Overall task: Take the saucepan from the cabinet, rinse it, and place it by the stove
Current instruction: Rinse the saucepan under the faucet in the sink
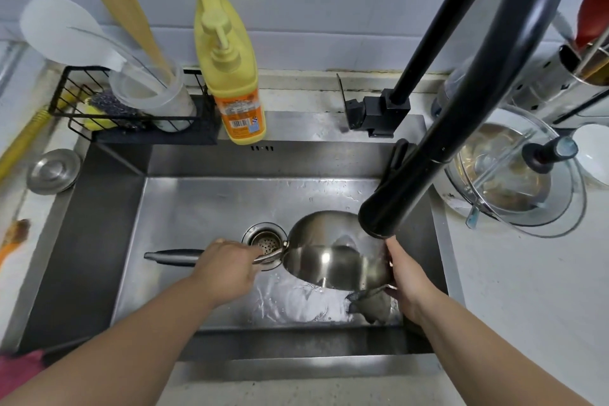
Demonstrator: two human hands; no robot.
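A shiny steel saucepan point(333, 250) hangs tilted over the steel sink point(197, 201), its mouth turned away from me, just under the black faucet head point(392, 204). My left hand point(227, 265) is closed around the saucepan's long handle, whose end sticks out to the left. My right hand point(407, 277) presses against the pan's right side with a grey cloth point(372, 301) under its fingers. Water pools and ripples on the sink floor below the pan. The drain strainer point(265, 241) sits just behind my left hand.
A yellow soap bottle point(230, 76) and a black wire rack point(131, 109) with a utensil cup stand behind the sink. A steel drain cap point(52, 170) lies at the left. A glass lid over a steel bowl point(514, 171) sits on the right counter.
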